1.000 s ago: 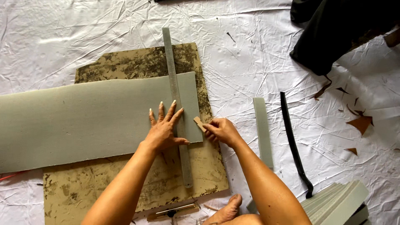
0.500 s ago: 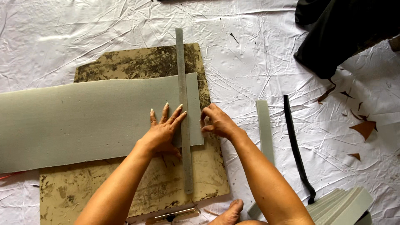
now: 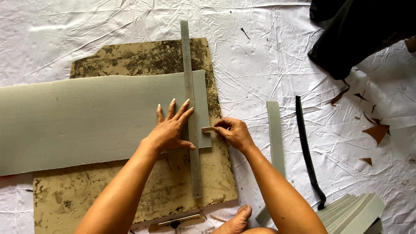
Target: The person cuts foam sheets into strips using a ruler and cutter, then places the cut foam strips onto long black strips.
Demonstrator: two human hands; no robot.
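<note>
Left hand [image 3: 170, 129] flat, fingers spread wide, pressing on a long grey metal ruler [image 3: 190, 108] and the sheet beneath. Grey foam sheet [image 3: 86, 119], matte and faintly grainy, rectangular, stretching from the left edge of a stained, blotchy tan board [image 3: 143, 58] to just past the ruler near the board's right edge. Right hand [image 3: 234, 132] pinched narrow around a small tan blade handle [image 3: 208, 129], tip touching the ruler's right side at the sheet's lower right corner. On the crumpled white cloth [image 3: 108, 26] right of the board: cut grey foam strip [image 3: 275, 134], slim black strip [image 3: 305, 147], stack of grey strips [image 3: 353, 212] at the lower right, brown scraps [image 3: 377, 132], dark fabric [image 3: 359, 30] in the upper right corner.
</note>
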